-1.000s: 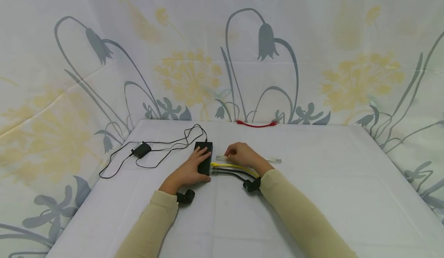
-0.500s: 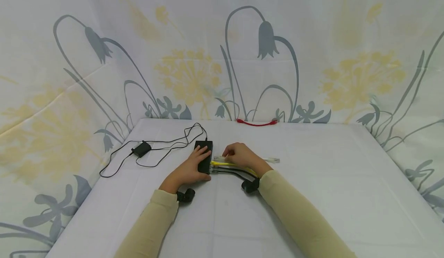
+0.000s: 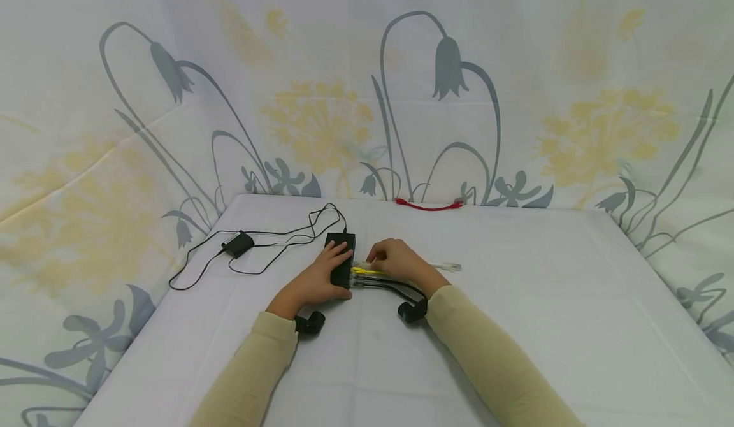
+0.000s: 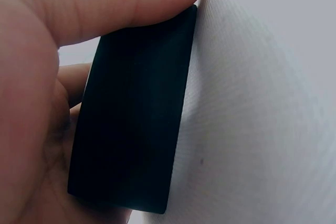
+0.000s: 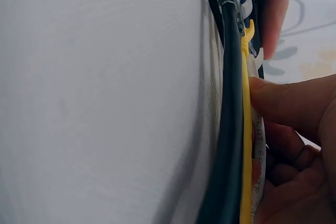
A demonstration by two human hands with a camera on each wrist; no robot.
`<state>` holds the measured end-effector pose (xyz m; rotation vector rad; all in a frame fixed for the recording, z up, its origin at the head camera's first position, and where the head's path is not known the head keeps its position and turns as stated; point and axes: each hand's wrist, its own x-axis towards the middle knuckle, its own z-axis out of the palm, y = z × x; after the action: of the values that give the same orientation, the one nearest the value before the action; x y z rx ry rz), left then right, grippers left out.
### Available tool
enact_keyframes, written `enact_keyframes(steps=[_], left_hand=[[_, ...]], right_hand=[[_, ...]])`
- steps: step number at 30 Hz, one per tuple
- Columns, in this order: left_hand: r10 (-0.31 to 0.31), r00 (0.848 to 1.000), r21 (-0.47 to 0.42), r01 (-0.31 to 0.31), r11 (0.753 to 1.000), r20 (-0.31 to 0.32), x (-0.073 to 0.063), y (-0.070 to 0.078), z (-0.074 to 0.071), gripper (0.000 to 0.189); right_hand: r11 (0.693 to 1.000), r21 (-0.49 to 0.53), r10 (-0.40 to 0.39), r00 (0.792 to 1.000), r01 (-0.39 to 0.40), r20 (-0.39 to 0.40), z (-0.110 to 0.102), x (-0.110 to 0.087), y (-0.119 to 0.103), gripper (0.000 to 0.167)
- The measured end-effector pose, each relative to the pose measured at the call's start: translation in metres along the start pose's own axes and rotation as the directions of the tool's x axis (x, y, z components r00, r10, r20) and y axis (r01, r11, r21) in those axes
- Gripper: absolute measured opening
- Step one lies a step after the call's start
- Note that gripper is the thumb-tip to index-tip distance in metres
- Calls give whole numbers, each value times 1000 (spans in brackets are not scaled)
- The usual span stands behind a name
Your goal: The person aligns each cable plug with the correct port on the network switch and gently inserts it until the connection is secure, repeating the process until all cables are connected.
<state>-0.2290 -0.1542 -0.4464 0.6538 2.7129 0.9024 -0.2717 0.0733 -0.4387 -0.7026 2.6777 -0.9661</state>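
Observation:
A black network switch (image 3: 342, 276) lies on the white cloth, and my left hand (image 3: 314, 283) grips it. The thumb lies across its near end, as the left wrist view shows, while the other fingers spread over its top. My right hand (image 3: 399, 263) pinches a white Ethernet cable (image 5: 259, 166) between thumb and fingers, close behind its clear plug. That plug is right at the switch's right side, where a row of ports runs. A yellow cable (image 5: 247, 129) and two black cables (image 5: 231, 98) are plugged in nearer to me and pass beneath the right wrist.
To the left lies a black power adapter (image 3: 237, 244), its thin cord looping over to the switch's far end. A short red cable (image 3: 429, 208) rests along the back edge, by the flowered cloth backdrop (image 3: 321, 121). Each wrist wears a small black camera (image 3: 311, 322).
My right hand has moved a little left with the white cable, bringing its plug up to the switch. The left hand keeps its place on the switch. The head view has shifted slightly.

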Motion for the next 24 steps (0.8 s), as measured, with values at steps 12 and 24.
enact_keyframes(steps=[12, 24], left_hand=[[-23, 1000, 2, 23, 1000, -1, -2, 1, 1, 90], [-25, 1000, 2, 25, 1000, -4, -2, 3, 0, 89]], right_hand=[[1000, -3, -10, 1000, 10, -11, 2, 0, -3, 8], [1000, 29, 12, 1000, -12, 20, 0, 0, -8, 9]])
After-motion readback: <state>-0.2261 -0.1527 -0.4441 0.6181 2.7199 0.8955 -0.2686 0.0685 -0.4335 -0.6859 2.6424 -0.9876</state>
